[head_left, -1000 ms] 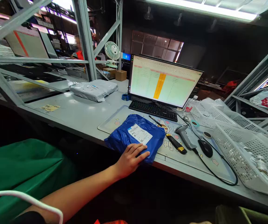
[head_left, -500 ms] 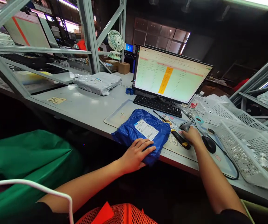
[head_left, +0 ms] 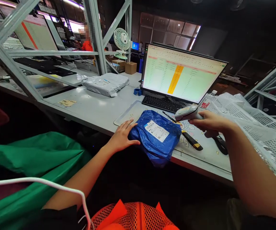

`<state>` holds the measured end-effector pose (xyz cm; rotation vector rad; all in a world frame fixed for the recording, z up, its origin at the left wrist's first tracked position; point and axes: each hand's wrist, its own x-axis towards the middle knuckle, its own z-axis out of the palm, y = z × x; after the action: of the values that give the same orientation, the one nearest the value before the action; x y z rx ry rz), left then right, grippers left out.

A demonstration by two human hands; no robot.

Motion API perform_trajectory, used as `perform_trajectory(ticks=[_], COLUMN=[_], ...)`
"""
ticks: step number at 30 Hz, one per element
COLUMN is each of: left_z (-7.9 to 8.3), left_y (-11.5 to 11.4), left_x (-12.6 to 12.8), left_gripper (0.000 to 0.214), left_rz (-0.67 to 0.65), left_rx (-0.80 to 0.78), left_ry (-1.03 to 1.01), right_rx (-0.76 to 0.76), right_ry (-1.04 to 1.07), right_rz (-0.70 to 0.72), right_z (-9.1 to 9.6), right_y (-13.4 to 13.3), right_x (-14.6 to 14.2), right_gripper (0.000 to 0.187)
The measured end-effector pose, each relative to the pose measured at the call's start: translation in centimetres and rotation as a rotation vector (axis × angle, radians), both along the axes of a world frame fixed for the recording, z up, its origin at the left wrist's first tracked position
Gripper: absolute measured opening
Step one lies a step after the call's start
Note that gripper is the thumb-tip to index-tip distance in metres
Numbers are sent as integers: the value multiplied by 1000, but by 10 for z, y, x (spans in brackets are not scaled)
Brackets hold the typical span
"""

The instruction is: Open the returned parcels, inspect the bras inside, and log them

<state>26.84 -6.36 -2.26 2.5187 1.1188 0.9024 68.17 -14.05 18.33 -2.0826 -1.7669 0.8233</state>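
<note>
A blue plastic parcel (head_left: pixel 149 143) with a white shipping label (head_left: pixel 157 130) lies at the desk's front edge, partly overhanging it. At its left side is my left hand (head_left: pixel 124 135), fingers spread, the fingertips at the parcel's edge. My right hand (head_left: pixel 209 123) grips a grey barcode scanner (head_left: pixel 187 112), raised above the desk mat to the right of the parcel, its head pointing left. Just right of the parcel lies a black and yellow box cutter (head_left: pixel 192 141). A black pen (head_left: pixel 169 116) rests behind the parcel. The computer mouse (head_left: pixel 221 145) is partly hidden by my right arm.
Behind the mat stand a keyboard (head_left: pixel 161 103) and a lit monitor (head_left: pixel 181 75). A grey wrapped parcel (head_left: pixel 106 83) sits on the left, near a tape roll (head_left: pixel 137 92). White perforated baskets (head_left: pixel 262 127) line the right side. A metal frame (head_left: pixel 99 38) rises at left.
My right hand has lifted the scanner off the mat and brought it up beside the parcel. My left hand has moved from the parcel's front to its left side.
</note>
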Motion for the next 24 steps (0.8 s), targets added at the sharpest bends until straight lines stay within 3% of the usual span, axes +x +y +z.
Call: perform_trajectory(ticks=[4,7,10,15,21,24], left_z=[-3,-4,-6,-15,-25,-32], left_y=[4,0,-3,8,21,23], left_x=[0,3,1,-8,-22,-25], left_gripper=[103,104,97,92,126,100], left_rz=[-51,-62,-49,-100,-295,-310], left_rx=[-152,-213,-207,-163,49,208], left_ry=[-68,-84,-91,-89,-32,-1], right_rx=[-91,-93,-34,81,137,149], right_ry=[37,4,-8,-203,-448,-483], right_rz=[153,193,175,22,-320,-420], right_z=[21,16,4,-35,-102,-125], right_y=[0,7,12,23,28,22], right_x=[-53,-70,-64,-15,33,40], right_gripper=[33,28,29,29,39,65])
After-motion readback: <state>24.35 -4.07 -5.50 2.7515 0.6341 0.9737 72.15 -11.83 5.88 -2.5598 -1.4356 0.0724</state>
